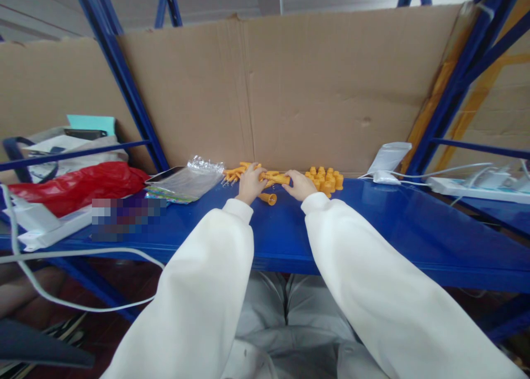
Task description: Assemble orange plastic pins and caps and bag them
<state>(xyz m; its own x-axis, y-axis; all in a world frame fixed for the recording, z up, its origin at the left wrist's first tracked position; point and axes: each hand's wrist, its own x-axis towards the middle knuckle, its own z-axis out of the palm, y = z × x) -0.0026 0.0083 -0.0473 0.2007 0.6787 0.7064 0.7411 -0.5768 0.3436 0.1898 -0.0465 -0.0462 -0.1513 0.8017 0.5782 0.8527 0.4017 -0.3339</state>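
My left hand [249,183] is closed on the left part of an orange plastic piece [276,178], long and narrow, just above the blue shelf. At its other end, my right hand [301,186] has its fingers pinched on the same piece. Just below my hands an orange hollow cone-like piece [271,199] lies on its side, wide mouth facing right. Left of my left hand is a pile of orange branching pieces [232,174] with small shiny bits among them. Beside my right hand several orange cup-shaped pieces [327,181] stand grouped together. Finer detail is too small to make out.
A blue metal shelf [285,241] backed by cardboard [310,92] carries everything. To the left lie clear plastic bags [186,183], a red bag [86,186] and a white power strip [62,230] with a loose cable. Another power strip [476,188] lies at right.
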